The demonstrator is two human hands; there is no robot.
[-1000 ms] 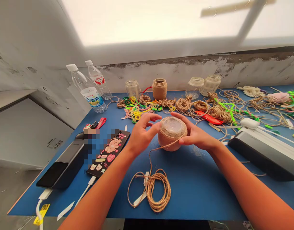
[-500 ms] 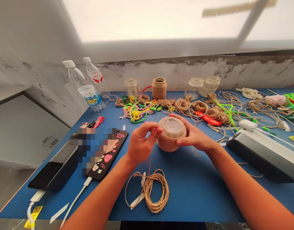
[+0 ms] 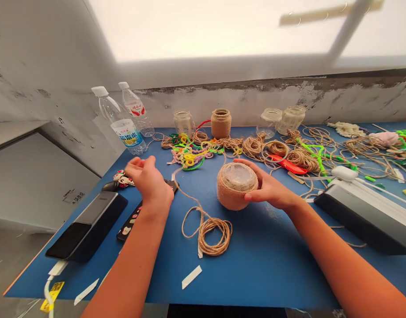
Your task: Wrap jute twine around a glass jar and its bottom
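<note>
My right hand (image 3: 267, 187) grips a glass jar (image 3: 235, 194) wrapped in twine, thumb at the front and fingers round the far side. The jar's round glass end faces up, ringed by twine. My left hand (image 3: 149, 179) is raised over the upper end of a dark patterned phone (image 3: 133, 221), beside a bunch of keys (image 3: 122, 178). Its fingers are bent and apart, with nothing visible in them; the tips are partly hidden. A loose coil of twine (image 3: 216, 238) lies between my forearms, its strand running up and left towards a paper strip.
Several bare glass jars (image 3: 183, 123) and another twine-wrapped jar (image 3: 221, 124) line the back. Twine bundles, pipe cleaners (image 3: 189, 154) and a red comb (image 3: 288, 164) lie before them. Two plastic bottles (image 3: 126, 134) stand left, near a power bank (image 3: 86, 229). A dark box (image 3: 362, 216) lies right.
My left hand has left the jar and moved left over the phone. The twine coil has shifted up, off one paper strip. My right hand still holds the jar in place.
</note>
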